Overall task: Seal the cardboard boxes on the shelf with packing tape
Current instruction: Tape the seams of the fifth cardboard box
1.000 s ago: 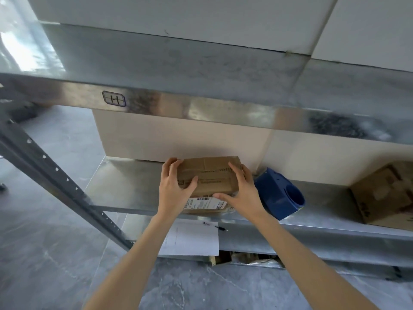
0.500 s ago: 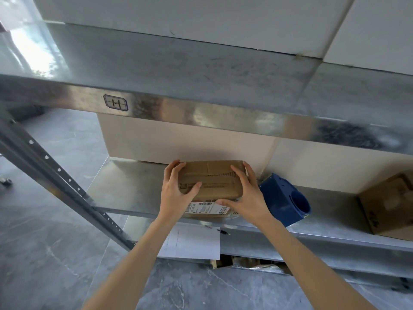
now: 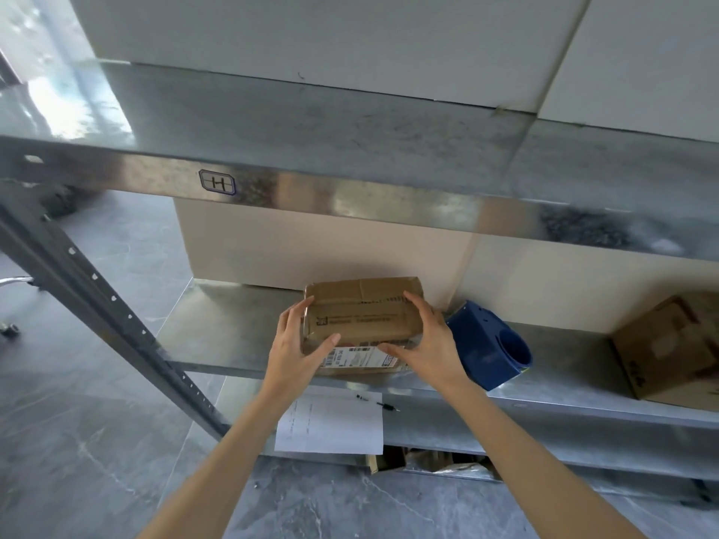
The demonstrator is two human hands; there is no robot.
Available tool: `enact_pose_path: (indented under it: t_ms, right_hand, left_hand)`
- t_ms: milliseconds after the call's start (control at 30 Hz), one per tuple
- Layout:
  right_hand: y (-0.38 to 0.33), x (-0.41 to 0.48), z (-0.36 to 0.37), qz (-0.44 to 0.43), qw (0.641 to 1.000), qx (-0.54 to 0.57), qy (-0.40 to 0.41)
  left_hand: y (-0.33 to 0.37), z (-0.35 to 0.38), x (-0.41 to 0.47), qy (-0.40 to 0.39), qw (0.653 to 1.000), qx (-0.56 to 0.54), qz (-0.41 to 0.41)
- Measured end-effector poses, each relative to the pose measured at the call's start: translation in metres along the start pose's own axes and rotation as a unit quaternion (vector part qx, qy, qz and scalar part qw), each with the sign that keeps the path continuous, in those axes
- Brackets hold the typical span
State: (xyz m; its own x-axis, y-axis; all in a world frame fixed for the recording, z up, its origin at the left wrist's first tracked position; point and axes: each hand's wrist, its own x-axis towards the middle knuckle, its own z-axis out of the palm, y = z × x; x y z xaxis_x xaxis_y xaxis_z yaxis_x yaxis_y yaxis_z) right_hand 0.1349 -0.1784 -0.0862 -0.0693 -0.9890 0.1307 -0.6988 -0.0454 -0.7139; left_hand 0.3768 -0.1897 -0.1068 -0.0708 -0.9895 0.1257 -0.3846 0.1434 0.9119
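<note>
A small brown cardboard box [image 3: 363,315] with a white shipping label on its front sits on the middle metal shelf [image 3: 218,336]. My left hand [image 3: 297,346] grips its left end, thumb on the front face. My right hand [image 3: 424,344] grips its right end, fingers over the top and thumb at the front. A blue tape dispenser [image 3: 488,344] lies on the shelf just right of the box. A second cardboard box [image 3: 673,350] stands at the far right of the same shelf.
The upper shelf's steel front rail [image 3: 350,196] hangs above the hands. A slanted perforated upright [image 3: 101,305] runs down the left. On the lower shelf lie a sheet of paper [image 3: 330,424] and a pen [image 3: 377,402]. Grey floor tiles spread below.
Both hands stay on the small box. The left fingers have slid off the top to the box's left side; the view has shifted slightly.
</note>
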Motion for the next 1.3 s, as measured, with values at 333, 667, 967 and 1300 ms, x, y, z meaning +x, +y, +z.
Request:
enact_pose_path:
  t_ms: [333,667,967,1300]
  right_hand:
    - [-0.03,-0.009,-0.039,-0.032,0.997,-0.001,0.069]
    - [0.0,-0.031,-0.132,-0.019,0.99,0.012,0.141]
    - [0.092,-0.069,-0.247,0.023,0.984,0.013,0.178]
    - [0.161,-0.087,-0.316,0.053,0.983,0.03,0.173]
  left_hand:
    - [0.045,-0.002,0.006,0.015,0.999,-0.032,0.033]
    - [0.127,0.052,0.014,-0.037,0.993,-0.04,0.105]
    - [0.179,0.159,-0.005,-0.089,0.986,-0.015,0.142]
    - [0.138,0.255,-0.031,-0.081,0.956,0.238,0.151]
